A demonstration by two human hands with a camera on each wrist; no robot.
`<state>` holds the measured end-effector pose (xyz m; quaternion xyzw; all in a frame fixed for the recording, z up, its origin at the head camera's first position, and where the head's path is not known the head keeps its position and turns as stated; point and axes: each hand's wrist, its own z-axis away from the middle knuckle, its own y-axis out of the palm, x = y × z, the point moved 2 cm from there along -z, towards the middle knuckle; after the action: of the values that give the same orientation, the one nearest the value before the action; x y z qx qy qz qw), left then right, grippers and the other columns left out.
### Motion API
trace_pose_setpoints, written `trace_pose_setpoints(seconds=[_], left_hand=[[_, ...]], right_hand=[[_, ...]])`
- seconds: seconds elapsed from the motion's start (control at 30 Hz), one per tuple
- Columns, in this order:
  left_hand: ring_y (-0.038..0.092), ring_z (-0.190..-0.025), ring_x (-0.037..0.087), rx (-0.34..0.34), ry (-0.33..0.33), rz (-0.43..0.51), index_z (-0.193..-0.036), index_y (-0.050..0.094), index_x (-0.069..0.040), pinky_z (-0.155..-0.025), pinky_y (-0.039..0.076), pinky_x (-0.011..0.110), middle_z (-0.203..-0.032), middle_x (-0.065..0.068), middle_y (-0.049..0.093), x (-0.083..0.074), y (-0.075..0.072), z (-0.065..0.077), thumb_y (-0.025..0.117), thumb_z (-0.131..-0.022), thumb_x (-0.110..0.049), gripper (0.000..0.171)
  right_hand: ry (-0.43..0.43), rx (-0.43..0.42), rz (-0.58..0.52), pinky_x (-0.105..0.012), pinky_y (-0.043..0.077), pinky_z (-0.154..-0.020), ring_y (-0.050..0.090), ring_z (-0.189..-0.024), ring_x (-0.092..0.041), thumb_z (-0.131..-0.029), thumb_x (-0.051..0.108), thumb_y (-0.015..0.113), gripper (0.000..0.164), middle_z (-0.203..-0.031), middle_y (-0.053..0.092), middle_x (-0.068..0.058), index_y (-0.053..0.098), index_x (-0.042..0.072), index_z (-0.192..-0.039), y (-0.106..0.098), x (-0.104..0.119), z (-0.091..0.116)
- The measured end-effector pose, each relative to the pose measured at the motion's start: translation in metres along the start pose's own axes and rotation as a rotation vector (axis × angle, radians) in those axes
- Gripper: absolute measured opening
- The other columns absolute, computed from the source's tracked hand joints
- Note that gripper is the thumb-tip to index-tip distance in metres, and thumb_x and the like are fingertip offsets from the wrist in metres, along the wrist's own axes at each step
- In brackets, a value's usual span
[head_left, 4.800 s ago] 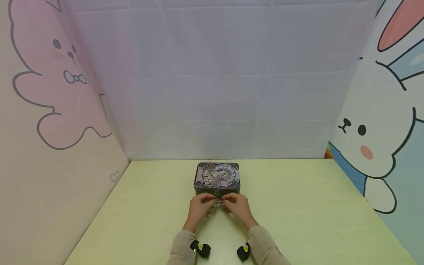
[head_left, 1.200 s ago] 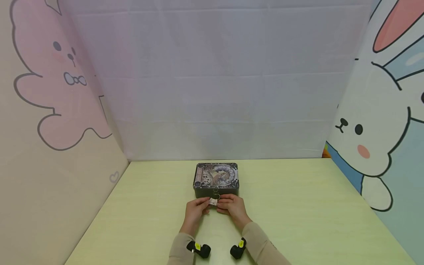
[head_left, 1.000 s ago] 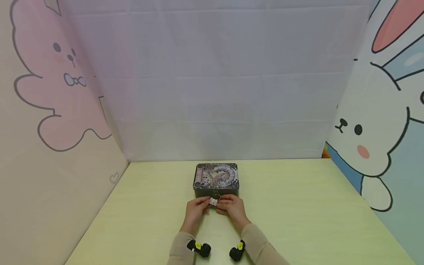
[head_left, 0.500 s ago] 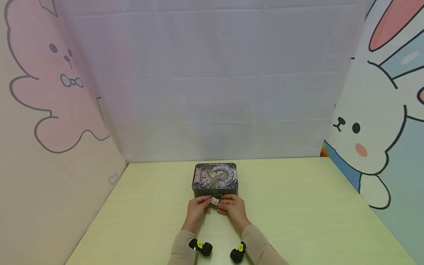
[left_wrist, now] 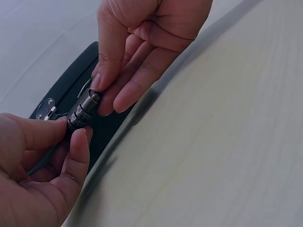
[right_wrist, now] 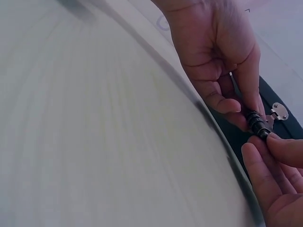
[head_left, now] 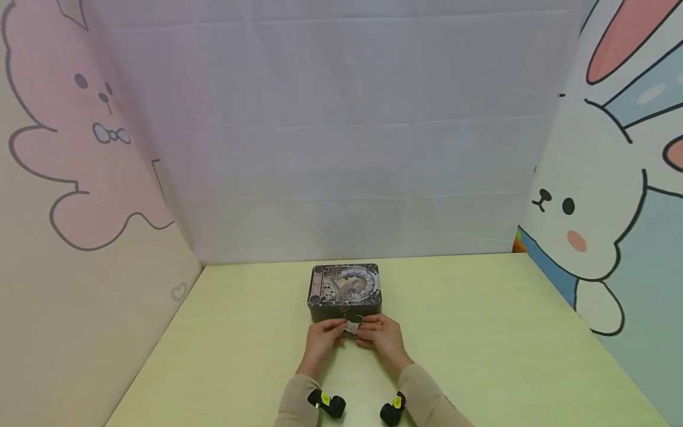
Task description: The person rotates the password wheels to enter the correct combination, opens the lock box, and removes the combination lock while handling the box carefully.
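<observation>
A combination padlock (left_wrist: 83, 111) with numbered dials is held between both hands at the front of a dark tin box (head_left: 345, 287) with a printed lid. My left hand (head_left: 321, 345) pinches one end of the padlock between thumb and fingers. My right hand (head_left: 386, 341) pinches the other end; its thumb lies near the end cap in the left wrist view. In the head view the padlock's curved shackle shows beside the right fingertips. A metal latch (right_wrist: 279, 111) sits on the box front, close to the padlock. Whether the shackle passes through the latch, I cannot tell.
The box stands on a pale yellow-green table (head_left: 469, 344), toward its back edge. White cloth (head_left: 341, 136) hangs behind, and cartoon-printed panels flank both sides. Small black wrist cameras (head_left: 334, 407) are strapped to both sleeves.
Since the earliest frame the padlock has turned so that its pale face and shackle show. Both hands have lately shifted slightly right relative to the box, still holding the padlock.
</observation>
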<state>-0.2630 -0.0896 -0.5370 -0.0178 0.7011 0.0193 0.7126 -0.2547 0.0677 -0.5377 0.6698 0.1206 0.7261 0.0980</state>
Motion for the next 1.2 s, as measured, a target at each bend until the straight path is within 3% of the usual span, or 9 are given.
trace_pose_setpoints(seconds=[0.47, 0.77, 1.2], left_hand=[[0.066, -0.070, 0.012, 0.136, 0.027, 0.050, -0.106, 0.063, 0.024, -0.059, 0.059, 0.028, -0.096, 0.024, 0.070, -0.001, 0.016, 0.011, 0.065, -0.089, 0.012, 0.021], [0.069, -0.074, 0.019, 0.210, -0.011, 0.067, -0.106, 0.062, 0.024, -0.062, 0.060, 0.032, -0.097, 0.027, 0.069, 0.002, 0.027, 0.019, 0.065, -0.089, 0.011, 0.022], [0.069, -0.065, 0.013, 0.304, -0.093, 0.061, -0.100, 0.066, 0.021, -0.059, 0.058, 0.027, -0.085, 0.021, 0.072, -0.001, 0.038, 0.029, 0.067, -0.086, 0.012, 0.017]], right_hand=[[0.018, -0.007, 0.109, -0.039, 0.060, -0.072, 0.070, -0.075, -0.020, -0.083, -0.019, 0.064, 0.038, -0.088, 0.071, -0.018, 0.053, -0.023, -0.119, -0.025, 0.012, 0.010], [0.024, 0.021, 0.157, -0.036, 0.060, -0.072, 0.070, -0.074, -0.019, -0.083, -0.017, 0.064, 0.037, -0.085, 0.070, -0.014, 0.055, -0.023, -0.118, -0.042, 0.018, 0.018], [0.060, 0.126, 0.218, -0.035, 0.060, -0.071, 0.070, -0.076, -0.018, -0.084, -0.017, 0.064, 0.039, -0.086, 0.070, -0.013, 0.052, -0.027, -0.119, -0.062, 0.030, 0.032]])
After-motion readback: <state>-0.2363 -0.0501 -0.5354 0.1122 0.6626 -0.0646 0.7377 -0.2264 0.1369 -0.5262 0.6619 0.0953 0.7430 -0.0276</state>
